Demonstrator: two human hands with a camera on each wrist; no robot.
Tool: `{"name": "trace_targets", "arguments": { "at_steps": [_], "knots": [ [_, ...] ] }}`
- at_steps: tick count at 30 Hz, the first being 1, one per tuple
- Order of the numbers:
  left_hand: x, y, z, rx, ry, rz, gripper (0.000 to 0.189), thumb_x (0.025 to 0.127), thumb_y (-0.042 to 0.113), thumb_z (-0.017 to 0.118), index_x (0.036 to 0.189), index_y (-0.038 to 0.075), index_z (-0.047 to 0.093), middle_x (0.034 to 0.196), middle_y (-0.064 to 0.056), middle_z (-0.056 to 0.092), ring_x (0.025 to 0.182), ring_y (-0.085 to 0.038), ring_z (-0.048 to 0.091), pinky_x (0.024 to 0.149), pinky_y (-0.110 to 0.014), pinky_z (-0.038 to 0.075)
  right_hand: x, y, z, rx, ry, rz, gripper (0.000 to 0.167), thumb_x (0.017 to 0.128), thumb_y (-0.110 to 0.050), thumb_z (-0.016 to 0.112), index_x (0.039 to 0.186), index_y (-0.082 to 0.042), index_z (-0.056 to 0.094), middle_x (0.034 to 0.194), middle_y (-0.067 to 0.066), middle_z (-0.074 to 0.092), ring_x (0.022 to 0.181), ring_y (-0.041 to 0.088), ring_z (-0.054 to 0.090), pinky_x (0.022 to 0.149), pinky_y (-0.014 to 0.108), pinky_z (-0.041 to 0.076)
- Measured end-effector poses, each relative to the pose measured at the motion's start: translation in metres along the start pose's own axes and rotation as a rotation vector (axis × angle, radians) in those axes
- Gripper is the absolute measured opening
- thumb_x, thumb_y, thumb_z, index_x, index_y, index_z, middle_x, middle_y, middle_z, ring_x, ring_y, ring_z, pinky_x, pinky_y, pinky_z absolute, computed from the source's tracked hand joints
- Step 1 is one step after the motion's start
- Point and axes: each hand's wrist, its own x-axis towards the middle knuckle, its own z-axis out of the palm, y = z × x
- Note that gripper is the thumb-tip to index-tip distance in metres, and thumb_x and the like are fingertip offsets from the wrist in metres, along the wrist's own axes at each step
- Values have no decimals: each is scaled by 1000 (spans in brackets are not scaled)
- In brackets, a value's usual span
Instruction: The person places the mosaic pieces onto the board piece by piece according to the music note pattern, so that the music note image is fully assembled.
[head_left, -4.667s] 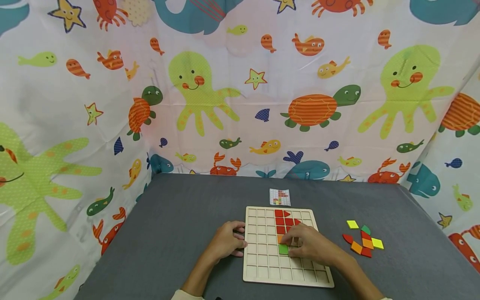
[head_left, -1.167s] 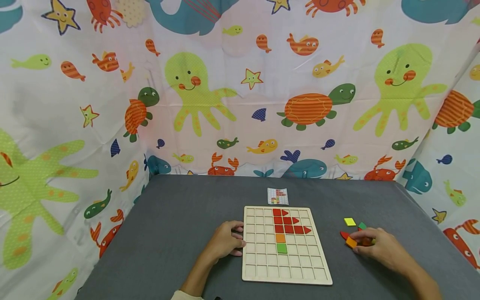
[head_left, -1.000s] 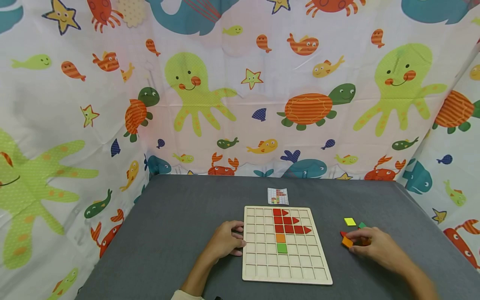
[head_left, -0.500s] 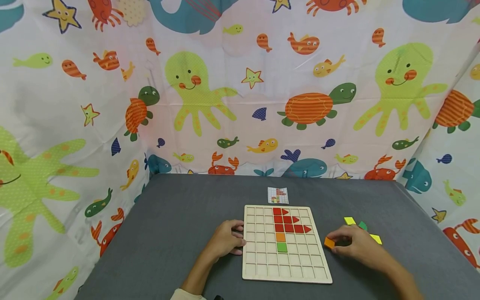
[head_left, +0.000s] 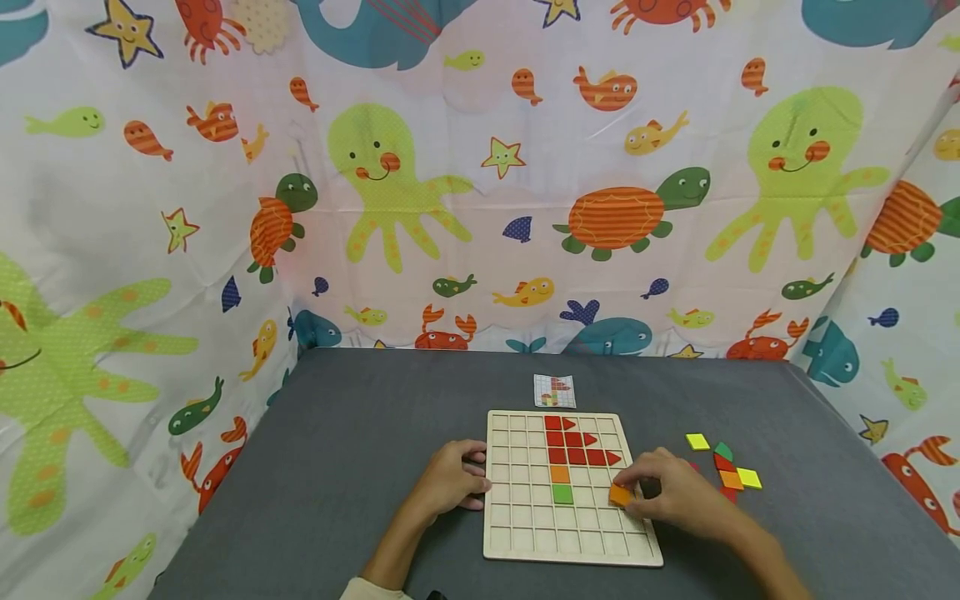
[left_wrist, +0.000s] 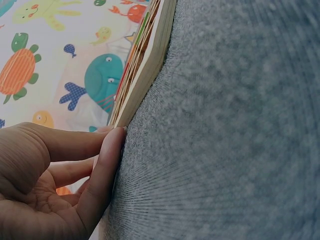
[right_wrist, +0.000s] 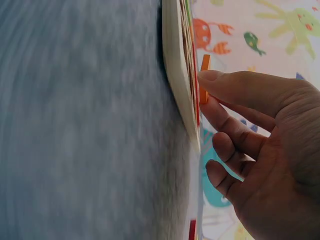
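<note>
A square orange tile (head_left: 620,495) is pinched between the thumb and fingertips of my right hand (head_left: 682,493), over the right side of a pale wooden grid board (head_left: 517,542). In the right wrist view the tile (right_wrist: 204,80) stands tilted beside the board edge (right_wrist: 175,60). My left hand (head_left: 448,477) touches the board's left edge with relaxed fingers; the left wrist view has those fingertips (left_wrist: 120,132) right at the wooden rim (left_wrist: 150,70). On the board lie several red tiles (head_left: 576,456) with pointed ends, an orange square (head_left: 559,474) and a green square (head_left: 562,494).
Right of the board, loose tiles lie on the grey tabletop (head_left: 390,417): a yellow square (head_left: 697,442), a green piece (head_left: 723,451), an orange square (head_left: 731,480) and others. Behind the board lies a small printed grid card (head_left: 554,391). A sea-animal curtain (head_left: 465,192) surrounds the table.
My right hand left the board, picked the orange square from the loose tiles, and carried it leftward over the board's right side. A red row's right end came into view. The left hand stayed.
</note>
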Motion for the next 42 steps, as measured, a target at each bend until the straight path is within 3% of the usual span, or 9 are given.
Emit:
{"name": "trace_targets", "arguments": {
  "at_steps": [5, 13, 24, 31, 42],
  "knots": [
    [-1, 0, 0, 2, 1, 3, 64, 84, -12, 78, 143, -9, 57, 128, -20, 61, 104, -26, 68, 62, -38, 68, 8, -10, 9, 23, -24, -55, 26, 86, -32, 88, 109, -26, 80, 104, -11, 70, 94, 13, 50, 72, 25, 46],
    [-1, 1, -1, 2, -3, 1, 63, 85, -12, 78, 144, -8, 57, 128, -20, 61, 104, -26, 68, 63, -38, 68, 17, -29, 19, -24, -52, -87, 23, 85, -34, 87, 107, -32, 81, 107, -19, 70, 107, 13, 54, 89, 33, 52],
    [-1, 2, -1, 4, -2, 2, 63, 84, -12, 78, 144, -9, 57, 128, -20, 61, 104, -26, 68, 62, -38, 68, 25, -45, 28, -17, -96, -119, 23, 85, -32, 87, 108, -29, 82, 110, -18, 70, 109, 11, 55, 97, 36, 53],
    [-1, 2, -1, 6, 2, -3, 63, 84, -12, 78, 144, -8, 57, 128, -20, 61, 104, -26, 68, 63, -38, 68, 28, -49, 34, -16, -115, -179, 21, 89, -30, 86, 109, -28, 82, 111, -17, 70, 109, 13, 55, 94, 34, 54],
    [0, 1, 0, 7, 5, 4, 62, 84, -12, 78, 143, -8, 58, 127, -19, 62, 102, -24, 68, 62, -38, 68, 31, -49, 37, -34, -147, -182, 23, 89, -28, 85, 111, -29, 82, 111, -17, 70, 108, 12, 54, 90, 34, 53]
  ]
}}
